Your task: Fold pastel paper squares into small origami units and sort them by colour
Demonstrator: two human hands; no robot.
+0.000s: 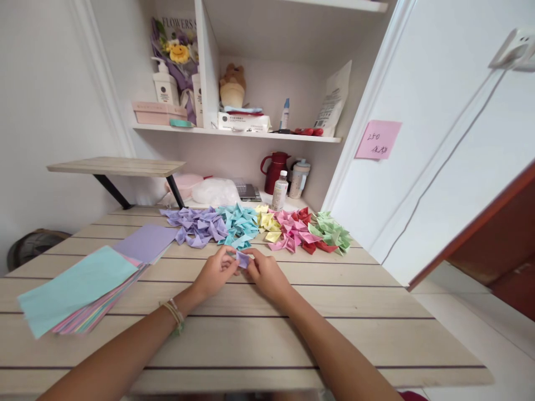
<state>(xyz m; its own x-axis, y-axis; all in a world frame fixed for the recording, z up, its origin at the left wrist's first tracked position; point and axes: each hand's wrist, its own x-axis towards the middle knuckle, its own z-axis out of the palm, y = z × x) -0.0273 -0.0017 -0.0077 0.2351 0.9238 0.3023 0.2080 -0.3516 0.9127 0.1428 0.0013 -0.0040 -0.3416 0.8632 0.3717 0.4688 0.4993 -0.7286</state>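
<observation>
The fingers of the left hand and right hand pinch a small folded purple paper from either side, the paper sitting between their tips over the slatted tabletop, in front of a row of colourful folded papers. On the wall, a pink note reads "250" above handwriting too unclear to read; at upper left, lettering reads "FLOWERS S", the rest hidden.
</observation>
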